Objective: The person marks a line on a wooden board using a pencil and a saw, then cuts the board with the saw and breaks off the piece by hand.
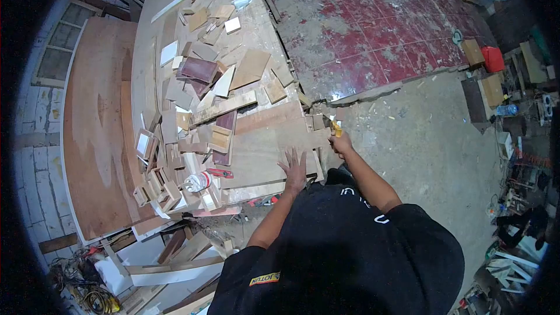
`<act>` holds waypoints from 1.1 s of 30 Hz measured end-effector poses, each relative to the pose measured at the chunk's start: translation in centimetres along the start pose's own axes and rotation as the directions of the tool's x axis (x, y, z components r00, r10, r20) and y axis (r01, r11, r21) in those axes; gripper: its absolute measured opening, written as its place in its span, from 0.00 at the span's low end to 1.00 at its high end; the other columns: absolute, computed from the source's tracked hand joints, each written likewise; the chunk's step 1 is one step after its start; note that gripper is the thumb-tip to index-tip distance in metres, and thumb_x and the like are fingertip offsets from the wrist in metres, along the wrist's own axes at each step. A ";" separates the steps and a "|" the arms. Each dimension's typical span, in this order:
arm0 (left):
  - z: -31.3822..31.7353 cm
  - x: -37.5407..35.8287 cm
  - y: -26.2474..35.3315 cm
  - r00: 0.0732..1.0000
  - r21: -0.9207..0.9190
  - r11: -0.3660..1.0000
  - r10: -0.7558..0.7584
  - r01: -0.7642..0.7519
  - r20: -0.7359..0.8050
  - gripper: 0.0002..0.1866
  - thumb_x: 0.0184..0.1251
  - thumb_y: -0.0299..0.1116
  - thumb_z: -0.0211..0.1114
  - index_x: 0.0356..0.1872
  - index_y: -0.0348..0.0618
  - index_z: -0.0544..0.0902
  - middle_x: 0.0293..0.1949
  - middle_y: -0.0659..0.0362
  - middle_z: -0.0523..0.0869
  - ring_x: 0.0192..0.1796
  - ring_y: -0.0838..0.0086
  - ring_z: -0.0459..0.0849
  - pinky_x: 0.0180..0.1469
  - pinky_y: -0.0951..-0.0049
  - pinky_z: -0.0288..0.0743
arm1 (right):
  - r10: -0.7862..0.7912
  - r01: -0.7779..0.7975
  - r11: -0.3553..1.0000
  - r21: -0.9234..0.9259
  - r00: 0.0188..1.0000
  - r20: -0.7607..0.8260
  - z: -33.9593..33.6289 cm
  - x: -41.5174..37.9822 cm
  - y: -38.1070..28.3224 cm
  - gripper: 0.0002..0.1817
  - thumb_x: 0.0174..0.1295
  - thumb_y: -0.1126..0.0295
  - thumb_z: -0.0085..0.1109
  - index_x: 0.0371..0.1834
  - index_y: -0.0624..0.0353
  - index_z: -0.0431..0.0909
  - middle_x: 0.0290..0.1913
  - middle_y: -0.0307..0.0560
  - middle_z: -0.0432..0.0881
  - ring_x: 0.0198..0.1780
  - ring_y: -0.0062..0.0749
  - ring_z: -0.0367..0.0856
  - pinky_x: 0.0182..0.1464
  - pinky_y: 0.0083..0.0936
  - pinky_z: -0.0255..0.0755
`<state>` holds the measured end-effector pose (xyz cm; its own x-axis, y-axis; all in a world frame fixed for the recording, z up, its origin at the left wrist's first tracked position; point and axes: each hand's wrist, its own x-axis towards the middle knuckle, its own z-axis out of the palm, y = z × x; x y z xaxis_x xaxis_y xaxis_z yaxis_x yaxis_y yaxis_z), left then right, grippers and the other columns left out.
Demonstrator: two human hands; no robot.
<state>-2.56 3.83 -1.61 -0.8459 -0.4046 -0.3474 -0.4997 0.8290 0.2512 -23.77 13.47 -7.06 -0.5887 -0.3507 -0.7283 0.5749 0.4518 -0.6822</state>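
Note:
My left hand (294, 170) lies flat with fingers spread on a wide plywood board (256, 151) near the front edge of the workbench. In my right hand (341, 143) is a yellow-handled handsaw (336, 128), held just past the bench's right edge. Its blade is mostly hidden, with a short dark part showing toward the bench. A small pale wood piece (318, 138) juts from the board's right side, close to the right hand. Left of the board lie a red tool (219, 172) and a white tub (198, 182) with red markings.
Wood offcuts and small wooden boxes (220, 139) cover much of the workbench (146, 35). A large brown panel (96, 122) leans at the left. Red tiles (373, 29) form a raised floor beyond a broken edge. Boxes and a red container (493, 59) stand far right.

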 end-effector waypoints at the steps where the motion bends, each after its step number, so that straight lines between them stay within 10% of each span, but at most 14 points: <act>1: 0.2 0.0 -0.1 1.000 0.017 1.000 0.017 -0.017 -0.014 0.42 0.60 0.21 0.58 0.78 0.45 0.55 0.79 0.34 0.39 0.78 0.26 0.37 0.61 0.09 0.40 | 0.001 -0.001 1.000 -0.002 1.000 0.000 0.0 0.2 0.0 0.10 0.53 0.76 0.67 0.38 0.58 0.79 0.30 0.40 0.81 0.32 0.29 0.79 0.34 0.30 0.74; 6: -0.5 0.1 0.3 1.000 0.028 0.999 0.024 -0.024 0.006 0.43 0.59 0.21 0.60 0.78 0.46 0.55 0.79 0.34 0.39 0.79 0.27 0.37 0.63 0.11 0.43 | -0.161 0.161 0.982 -0.101 0.987 0.012 0.3 0.9 0.7 0.10 0.59 0.74 0.65 0.40 0.54 0.73 0.25 0.38 0.77 0.18 0.24 0.72 0.17 0.25 0.63; 23: -5.6 1.8 1.8 0.994 -0.046 0.996 0.081 -0.077 0.075 0.41 0.58 0.40 0.65 0.73 0.39 0.62 0.78 0.36 0.47 0.80 0.35 0.41 0.71 0.20 0.36 | -0.126 0.129 0.989 -0.070 0.991 0.035 0.1 1.2 1.1 0.12 0.56 0.74 0.68 0.41 0.60 0.77 0.29 0.43 0.81 0.30 0.28 0.80 0.34 0.29 0.75; 33: -5.1 12.4 -0.6 0.946 -0.021 0.977 -0.210 0.211 -0.247 0.36 0.69 0.46 0.59 0.74 0.39 0.62 0.79 0.41 0.51 0.81 0.41 0.43 0.73 0.24 0.36 | -0.268 0.263 0.950 -0.169 0.963 -0.009 0.3 -0.4 -0.2 0.09 0.55 0.73 0.69 0.33 0.57 0.76 0.28 0.36 0.78 0.30 0.24 0.77 0.34 0.26 0.72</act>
<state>-13.72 -3.64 -1.41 -0.7416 -0.6520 -0.1580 -0.6707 0.7166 0.1913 -23.51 13.25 -6.65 -0.7265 -0.4516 -0.5180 0.2955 0.4752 -0.8288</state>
